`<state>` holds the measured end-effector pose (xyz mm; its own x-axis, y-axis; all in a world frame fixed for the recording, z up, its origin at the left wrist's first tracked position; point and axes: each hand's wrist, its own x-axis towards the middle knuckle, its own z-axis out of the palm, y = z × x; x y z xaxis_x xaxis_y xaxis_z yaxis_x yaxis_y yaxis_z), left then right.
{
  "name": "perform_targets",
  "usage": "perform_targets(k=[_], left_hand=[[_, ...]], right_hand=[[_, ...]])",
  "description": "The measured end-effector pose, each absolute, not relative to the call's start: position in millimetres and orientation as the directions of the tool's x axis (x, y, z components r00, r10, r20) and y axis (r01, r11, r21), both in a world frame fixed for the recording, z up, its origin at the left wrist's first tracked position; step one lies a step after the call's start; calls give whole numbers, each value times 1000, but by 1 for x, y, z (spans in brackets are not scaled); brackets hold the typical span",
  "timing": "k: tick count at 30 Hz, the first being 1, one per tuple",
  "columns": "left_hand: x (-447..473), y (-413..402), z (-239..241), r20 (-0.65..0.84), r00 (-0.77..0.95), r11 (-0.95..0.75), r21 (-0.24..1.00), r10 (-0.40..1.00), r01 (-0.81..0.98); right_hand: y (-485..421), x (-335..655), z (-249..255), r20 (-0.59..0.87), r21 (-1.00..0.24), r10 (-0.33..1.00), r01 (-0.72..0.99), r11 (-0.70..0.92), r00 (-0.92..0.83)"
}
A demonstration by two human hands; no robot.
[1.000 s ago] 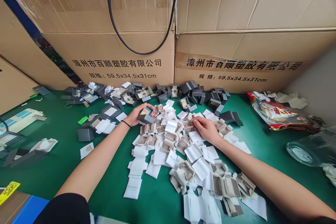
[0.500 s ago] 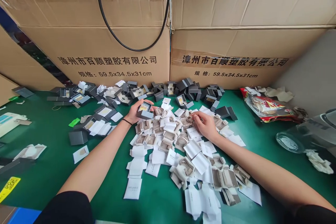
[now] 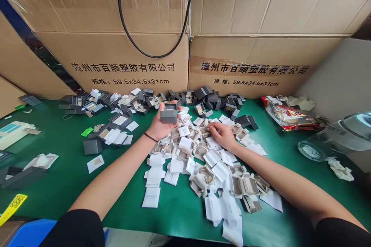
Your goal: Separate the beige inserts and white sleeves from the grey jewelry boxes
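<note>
A small dark grey jewellery-style box [image 3: 169, 113] rests in my left hand [image 3: 160, 124], its fingers wrapped round it just above the heap. The box is tilted toward me, so only a little of its inside shows. My right hand [image 3: 223, 135] lies on the heap of folded white and grey-brown paper inserts [image 3: 199, 150], fingers curled and thumb close to the forefinger. Whatever those fingertips pinch among the inserts is too small to make out. Several flattened white pieces, some with printed lettering, spread from the heap toward me, such as the printed card [image 3: 151, 197].
More dark grey boxes [image 3: 208, 98] line the back against tall cardboard cartons [image 3: 130, 54]. At right are a red snack bag [image 3: 290, 114], a clear jug [image 3: 333, 139] and crumpled tissue [image 3: 340, 169]. A black cable [image 3: 123, 19] hangs overhead. A white device [image 3: 14, 135] sits left.
My left hand has moved slightly right and up with the grey box, which has turned so its outer side faces me. My right hand stays at the inserts. The view has shifted slightly.
</note>
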<state>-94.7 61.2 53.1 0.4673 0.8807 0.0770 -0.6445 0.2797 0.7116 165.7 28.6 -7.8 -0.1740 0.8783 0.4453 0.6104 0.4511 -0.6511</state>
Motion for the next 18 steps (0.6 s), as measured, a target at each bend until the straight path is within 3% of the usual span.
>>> perform_targets(k=[4, 9, 14, 18], left_hand=[[-69, 38, 44, 22, 557, 324, 793, 830, -515], [-63, 34, 29, -35, 561, 377, 775, 827, -508], [-64, 39, 28, -68, 562, 454, 674, 824, -583], [-65, 43, 26, -72, 524, 458, 596, 848, -659]], right_hand=[[26, 164, -7, 472, -635, 863, 610, 474, -180], [26, 167, -7, 519, -574, 824, 620, 534, -229], [25, 164, 21, 609, -289, 635, 611, 736, -476], [17, 143, 45, 426, -113, 514, 520, 846, -744]])
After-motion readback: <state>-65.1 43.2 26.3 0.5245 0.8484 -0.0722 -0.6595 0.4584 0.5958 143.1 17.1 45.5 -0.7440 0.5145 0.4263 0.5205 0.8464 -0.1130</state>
